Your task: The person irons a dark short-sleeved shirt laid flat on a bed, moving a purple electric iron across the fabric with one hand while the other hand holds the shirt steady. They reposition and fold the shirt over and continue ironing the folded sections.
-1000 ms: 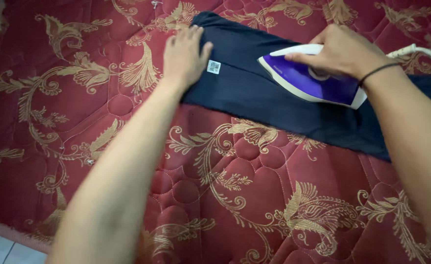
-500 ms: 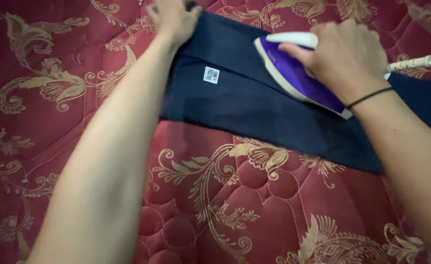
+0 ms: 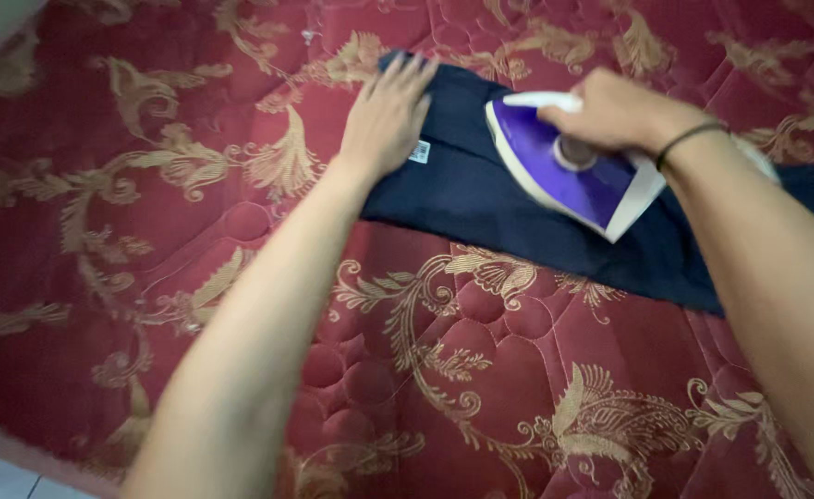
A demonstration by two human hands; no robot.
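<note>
Left hand [image 3: 387, 120], back flat and spread on the cloth [image 3: 481, 199]; right hand [image 3: 615, 111] grips the iron [image 3: 564, 166], at 3 o'clock, now turned.

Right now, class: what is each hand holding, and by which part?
The right hand grips the purple-and-white iron by its handle. The left hand holds nothing, pressing flat on the navy garment.

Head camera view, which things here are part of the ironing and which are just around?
In use:
purple and white iron, gripped by right hand
navy garment, pressed flat by left hand

Just around:
red quilted mattress underneath
black wristband
</note>
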